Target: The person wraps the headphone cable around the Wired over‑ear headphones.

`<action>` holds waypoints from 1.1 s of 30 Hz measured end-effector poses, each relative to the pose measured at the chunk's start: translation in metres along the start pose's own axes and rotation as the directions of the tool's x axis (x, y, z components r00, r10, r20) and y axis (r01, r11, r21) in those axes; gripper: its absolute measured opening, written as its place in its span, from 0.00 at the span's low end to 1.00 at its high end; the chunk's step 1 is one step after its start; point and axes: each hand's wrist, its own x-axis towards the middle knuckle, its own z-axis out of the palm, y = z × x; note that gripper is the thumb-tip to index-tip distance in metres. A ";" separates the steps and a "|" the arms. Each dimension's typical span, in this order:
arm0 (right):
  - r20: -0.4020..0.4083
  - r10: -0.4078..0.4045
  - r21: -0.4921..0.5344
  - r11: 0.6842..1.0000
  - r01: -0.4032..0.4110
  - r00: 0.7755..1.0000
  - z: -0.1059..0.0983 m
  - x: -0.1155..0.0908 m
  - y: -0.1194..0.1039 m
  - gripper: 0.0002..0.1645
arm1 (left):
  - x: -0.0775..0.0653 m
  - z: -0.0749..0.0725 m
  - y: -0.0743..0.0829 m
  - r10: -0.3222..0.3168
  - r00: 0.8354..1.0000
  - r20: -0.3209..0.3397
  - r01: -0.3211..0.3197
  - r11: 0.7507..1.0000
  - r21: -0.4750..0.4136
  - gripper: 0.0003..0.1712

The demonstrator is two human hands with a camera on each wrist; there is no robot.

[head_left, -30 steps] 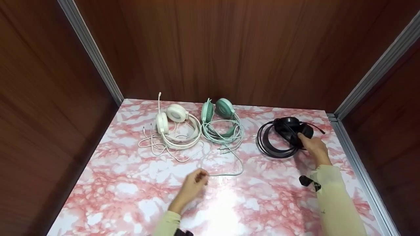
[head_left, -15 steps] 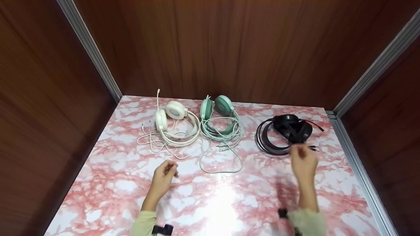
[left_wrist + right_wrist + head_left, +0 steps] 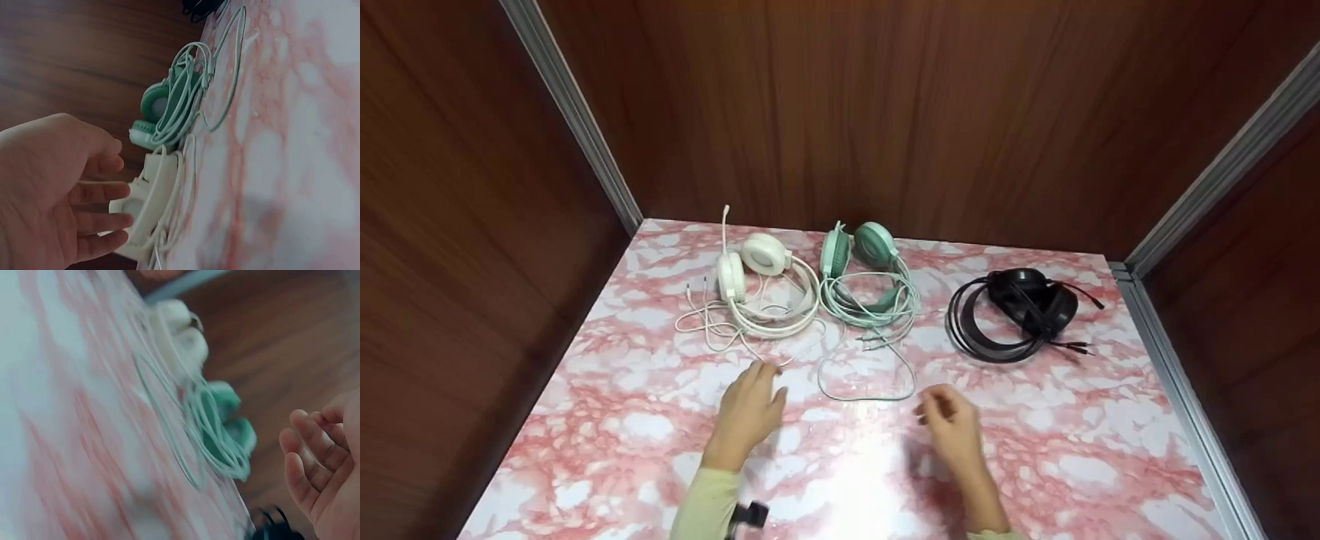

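Three wired headsets lie in a row on the table. The white headset (image 3: 774, 328) is at the left with its microphone boom pointing up, its cable (image 3: 706, 319) spread loosely about it. In the middle sits the green headset (image 3: 876, 246), its coiled cable (image 3: 906, 315) over the headband and one loop reaching toward the front. A black headset (image 3: 1030, 300) rests at the right, cable coiled round its band. My left hand (image 3: 746, 409) is in front of the white headset with fingers extended, holding nothing. My right hand (image 3: 952, 427), fingers loosely bent, hangs near the green cable's loop, holding nothing.
The table (image 3: 645, 427) has a pink and white marbled top. Brown wood-grain panels (image 3: 840, 112) enclose it at the back and both sides, with grey metal posts (image 3: 577, 112) at the corners.
My right hand has left the black headset and moved left and toward the front. My left hand has moved left from the green cable's loop, and its fingers have straightened.
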 end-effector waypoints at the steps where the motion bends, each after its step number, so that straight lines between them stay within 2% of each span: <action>1: 0.018 -0.015 0.012 1.000 0.015 1.000 0.006 -0.001 0.000 0.05 | 0.008 0.004 0.002 0.013 1.000 0.001 -0.013 1.000 0.020 0.17; 6: 0.065 -0.106 0.042 0.994 0.103 0.992 0.037 0.006 -0.002 0.05 | 0.053 0.024 -0.002 0.045 0.999 -0.029 -0.041 0.991 0.125 0.30; 9: 0.095 -0.143 0.019 0.990 0.142 0.985 0.056 0.018 -0.009 0.04 | 0.078 0.033 -0.009 0.034 0.999 -0.030 -0.028 0.984 0.177 0.36; 12: 0.137 -0.143 -0.008 0.989 0.145 0.980 0.073 0.029 -0.018 0.05 | 0.098 0.040 -0.017 0.003 1.000 0.030 -0.009 0.971 0.237 0.40; 14: 0.163 -0.136 -0.009 0.990 0.139 0.977 0.083 0.032 -0.023 0.05 | 0.107 0.043 -0.021 -0.015 0.997 0.073 -0.007 0.955 0.298 0.41; 18: 0.247 -0.123 0.042 0.992 0.117 0.961 0.096 0.032 -0.023 0.07 | 0.117 0.046 -0.025 -0.053 0.992 0.111 0.003 0.912 0.410 0.34; 23: 0.333 -0.085 0.095 0.994 0.056 0.939 0.097 0.032 -0.017 0.07 | 0.125 0.044 -0.024 -0.088 0.991 0.100 0.029 0.876 0.481 0.17; 26: 0.331 -0.043 0.095 0.995 0.012 0.943 0.095 0.032 -0.016 0.08 | 0.126 0.044 -0.025 -0.096 0.989 0.109 0.034 0.881 0.471 0.21; 30: 0.334 0.023 0.086 0.995 -0.055 0.942 0.093 0.029 -0.015 0.08 | 0.122 0.042 -0.029 -0.105 0.979 0.176 0.018 0.898 0.439 0.29; 33: 0.361 0.084 0.084 0.989 -0.122 0.929 0.088 0.029 -0.013 0.09 | 0.122 0.036 -0.027 -0.088 0.976 0.200 -0.002 0.910 0.415 0.23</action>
